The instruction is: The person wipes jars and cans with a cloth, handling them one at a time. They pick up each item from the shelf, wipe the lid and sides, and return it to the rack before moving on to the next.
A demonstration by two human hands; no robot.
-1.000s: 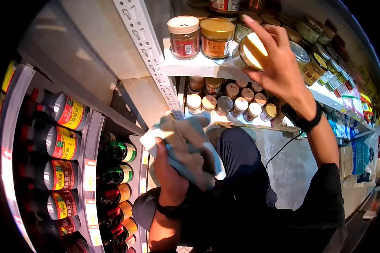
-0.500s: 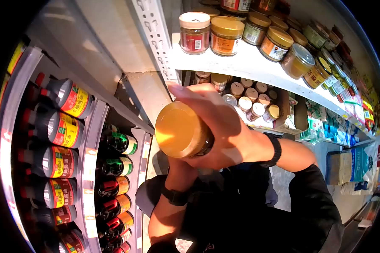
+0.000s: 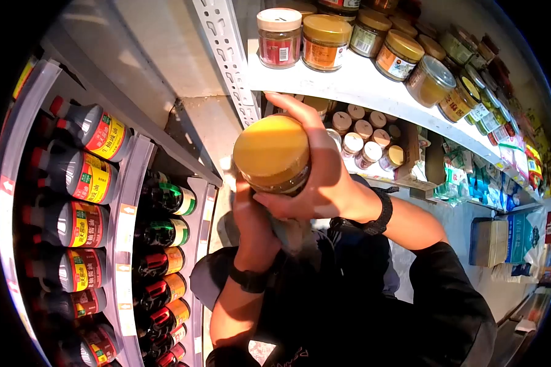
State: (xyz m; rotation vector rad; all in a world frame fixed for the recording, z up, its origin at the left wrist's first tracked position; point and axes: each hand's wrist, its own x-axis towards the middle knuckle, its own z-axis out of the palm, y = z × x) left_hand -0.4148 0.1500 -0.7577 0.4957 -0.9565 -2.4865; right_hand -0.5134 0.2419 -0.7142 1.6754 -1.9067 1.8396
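A glass jar with a gold lid (image 3: pixel 271 147) is in my right hand (image 3: pixel 327 174), its lid facing up toward me. The fingers wrap its far and right sides, and the thumb lies along the near side. My left hand (image 3: pixel 256 235) is closed just below the jar, its fingertips hidden behind it. Beside the left palm hangs a blurred, pale, cloth-like thing (image 3: pixel 292 235). Whether the left hand grips this or the jar's base is hidden.
Jars with gold and white lids (image 3: pixel 326 43) line the white shelf (image 3: pixel 324 82) ahead, with more jars (image 3: pixel 367 153) below. Soy sauce bottles (image 3: pixel 82 223) and dark bottles (image 3: pixel 165 260) fill the left racks. A perforated post (image 3: pixel 226 61) stands between. Packets (image 3: pixel 471 171) sit at right.
The jar in my right hand has moved up and slightly right, its lid tilting so more of its side rim shows. My left hand has risen beneath it, and the pale cloth-like thing now shows.
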